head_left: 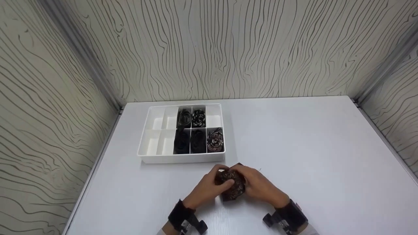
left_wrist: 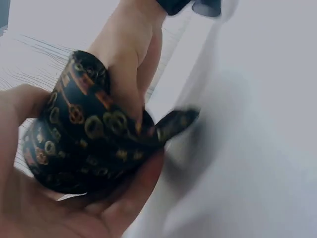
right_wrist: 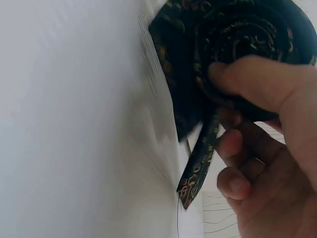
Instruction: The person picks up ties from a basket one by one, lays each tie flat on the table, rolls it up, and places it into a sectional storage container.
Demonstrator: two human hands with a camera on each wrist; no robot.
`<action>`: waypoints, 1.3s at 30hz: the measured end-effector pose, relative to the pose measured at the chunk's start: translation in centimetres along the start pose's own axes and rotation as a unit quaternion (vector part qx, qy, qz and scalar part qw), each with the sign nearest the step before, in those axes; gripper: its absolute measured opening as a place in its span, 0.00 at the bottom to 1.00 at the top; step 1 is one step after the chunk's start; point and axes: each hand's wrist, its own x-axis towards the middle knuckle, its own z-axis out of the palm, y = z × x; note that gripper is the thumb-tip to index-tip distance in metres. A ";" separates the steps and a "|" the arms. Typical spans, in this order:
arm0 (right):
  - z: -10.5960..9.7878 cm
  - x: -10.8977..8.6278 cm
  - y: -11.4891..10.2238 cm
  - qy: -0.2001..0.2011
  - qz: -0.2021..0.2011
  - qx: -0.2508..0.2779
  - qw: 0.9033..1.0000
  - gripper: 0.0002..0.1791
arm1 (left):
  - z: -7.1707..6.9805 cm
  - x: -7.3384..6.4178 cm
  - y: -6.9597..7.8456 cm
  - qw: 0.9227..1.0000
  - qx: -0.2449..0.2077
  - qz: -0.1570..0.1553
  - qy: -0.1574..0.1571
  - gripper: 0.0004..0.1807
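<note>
A dark rolled necktie [head_left: 233, 192] with a gold and orange key pattern is held between both hands over the white table, in front of the tray. My left hand [head_left: 205, 190] grips its left side, with the thumb across the coil. From the right, my right hand [head_left: 259, 186] holds the roll near its upper edge. The left wrist view shows the necktie [left_wrist: 84, 144] as a loose coil with fingers inside it. In the right wrist view a narrow tip of the necktie [right_wrist: 198, 171] sticks out below the spiral.
A white divided tray [head_left: 183, 159] stands behind the hands, left of the table's middle. Several rolled dark neckties sit in its middle and right compartments, one a patterned necktie [head_left: 215, 141] at the front right. Wood-patterned walls [head_left: 215, 49] enclose the white table [head_left: 310, 147].
</note>
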 end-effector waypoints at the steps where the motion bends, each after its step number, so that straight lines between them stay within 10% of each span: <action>1: 0.0 0.0 -0.1 0.007 -0.007 -0.009 1.000 0.33 | 0.1 0.1 -0.1 1.000 -0.008 0.001 0.007 0.26; 8: -0.7 -0.2 -0.3 -0.014 0.037 0.001 0.999 0.54 | -0.3 0.6 -0.6 0.998 -0.030 0.029 0.049 0.39; 17: -0.3 -0.1 0.6 0.030 0.028 -0.017 0.999 0.59 | -0.8 0.8 -0.5 0.991 0.079 0.091 0.060 0.35; 23: 0.2 0.1 0.9 0.067 0.011 -0.115 0.991 0.43 | -0.5 0.6 -1.0 0.980 0.139 0.139 0.031 0.36; 31: 0.6 0.0 0.4 0.024 0.012 -0.084 0.996 0.37 | -1.3 0.2 -0.7 0.980 0.180 0.086 0.013 0.44; 39: 0.7 0.2 -0.1 0.008 0.007 -0.055 0.998 0.35 | -1.3 0.3 -0.2 0.979 0.181 0.090 0.033 0.32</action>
